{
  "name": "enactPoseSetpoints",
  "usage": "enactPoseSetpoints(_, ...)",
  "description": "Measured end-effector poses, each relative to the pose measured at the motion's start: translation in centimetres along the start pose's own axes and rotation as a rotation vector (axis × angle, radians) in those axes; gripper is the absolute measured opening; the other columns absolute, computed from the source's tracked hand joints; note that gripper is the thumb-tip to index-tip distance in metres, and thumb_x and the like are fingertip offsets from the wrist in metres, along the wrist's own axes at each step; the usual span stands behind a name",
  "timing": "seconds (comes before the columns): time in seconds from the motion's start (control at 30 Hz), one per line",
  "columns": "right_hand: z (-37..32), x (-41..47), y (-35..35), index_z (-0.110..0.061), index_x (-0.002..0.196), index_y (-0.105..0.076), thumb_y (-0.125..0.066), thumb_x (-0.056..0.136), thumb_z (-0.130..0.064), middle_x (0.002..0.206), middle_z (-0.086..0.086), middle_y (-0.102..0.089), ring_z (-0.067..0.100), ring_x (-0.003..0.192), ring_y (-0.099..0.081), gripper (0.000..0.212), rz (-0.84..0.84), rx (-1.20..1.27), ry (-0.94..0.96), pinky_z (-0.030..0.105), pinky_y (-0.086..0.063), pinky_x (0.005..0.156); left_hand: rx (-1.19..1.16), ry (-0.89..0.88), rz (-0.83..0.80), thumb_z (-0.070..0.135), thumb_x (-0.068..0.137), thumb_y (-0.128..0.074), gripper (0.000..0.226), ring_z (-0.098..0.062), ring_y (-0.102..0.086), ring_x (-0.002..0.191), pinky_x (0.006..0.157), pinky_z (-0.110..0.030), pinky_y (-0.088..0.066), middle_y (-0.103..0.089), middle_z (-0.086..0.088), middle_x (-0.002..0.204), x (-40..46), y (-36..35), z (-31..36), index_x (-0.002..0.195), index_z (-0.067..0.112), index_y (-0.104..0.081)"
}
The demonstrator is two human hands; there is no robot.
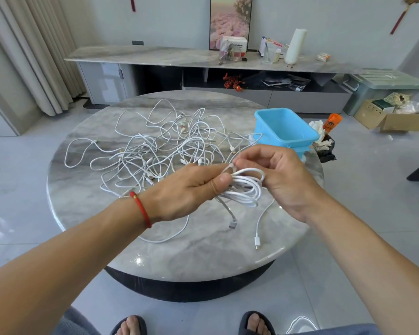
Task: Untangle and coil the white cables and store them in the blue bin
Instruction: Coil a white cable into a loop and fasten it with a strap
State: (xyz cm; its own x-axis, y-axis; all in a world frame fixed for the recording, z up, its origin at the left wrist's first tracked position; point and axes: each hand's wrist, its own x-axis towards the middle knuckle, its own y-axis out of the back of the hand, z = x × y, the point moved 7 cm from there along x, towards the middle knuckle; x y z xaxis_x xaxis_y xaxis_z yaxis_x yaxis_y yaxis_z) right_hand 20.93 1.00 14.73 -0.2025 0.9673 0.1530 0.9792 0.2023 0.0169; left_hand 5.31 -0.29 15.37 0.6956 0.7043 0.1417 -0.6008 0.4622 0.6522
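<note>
Head view: above the round marble table's (203,250) near edge, the left hand (189,189) clamps a coiled cable (248,187) of smooth white loops, while the right hand (273,172) pinches its plug end. A loose tangle of white cables (160,146) sprawls mid-table. The rectangular blue bin (286,129), glossy plastic, sits at the far right edge.
</note>
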Motion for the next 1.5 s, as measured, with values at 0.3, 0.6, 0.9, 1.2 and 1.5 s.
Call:
enactPoseSetpoints(0.3,-1.6,-1.2,-0.3,-0.016,0.095,-0.079,-0.076,0.084,-0.007,0.091,0.007,-0.08,0.033,0.083,-0.076,0.015,-0.018,-0.254,0.182,0.037,-0.064,0.074,-0.072,-0.03,0.045,0.03,0.107,-0.038,0.023,-0.005,-0.044,0.058,0.059,-0.011,-0.033,-0.045,0.016,0.064,-0.5,0.1,0.1,0.088,0.028,-0.05)
enactPoseSetpoints(0.6,-1.6,-1.1,-0.2,-0.01,0.1,-0.081,-0.08,0.079,-0.017,0.092,0.012,-0.08,0.045,0.088,-0.074,0.022,-0.029,-0.28,0.189,0.053,-0.061,0.081,-0.204,-0.01,0.033,0.032,0.107,-0.036,0.025,-0.005,-0.043,0.058,0.057,-0.009,-0.037,-0.045,0.015,0.067,-0.3,-0.1,-0.5,0.087,0.031,-0.052)
enactPoseSetpoints(0.9,-2.2,-1.2,-0.6,-0.02,0.098,-0.081,-0.08,0.079,-0.021,0.094,-0.001,-0.081,0.017,0.088,-0.078,0.019,-0.048,-0.373,0.257,0.027,-0.061,0.08,-0.207,0.038,0.024,0.034,0.106,-0.037,0.037,-0.001,-0.05,0.06,0.058,-0.008,-0.039,-0.053,0.019,0.07,-0.2,-0.1,-1.4,0.111,0.006,-0.062)
enactPoseSetpoints(1.2,-1.5,-0.9,-0.3,-0.014,0.098,-0.081,-0.082,0.081,-0.004,0.095,0.002,-0.081,0.021,0.09,-0.078,0.02,-0.021,-0.353,0.228,0.035,-0.062,0.084,-0.245,0.059,0.004,0.027,0.107,-0.036,0.033,0.0,-0.048,0.055,0.055,-0.007,-0.038,-0.048,0.022,0.063,-0.3,-0.2,-1.1,0.104,0.002,-0.057)
enactPoseSetpoints(1.5,-1.8,-1.2,-0.6,-0.024,0.096,-0.08,-0.084,0.079,-0.02,0.094,-0.002,-0.081,0.017,0.089,-0.078,0.018,-0.027,-0.362,0.265,0.03,-0.062,0.083,-0.257,0.068,-0.014,0.028,0.107,-0.035,0.026,0.0,-0.049,0.055,0.055,-0.007,-0.038,-0.05,0.02,0.062,-0.3,-0.4,-0.8,0.093,0.023,-0.057)
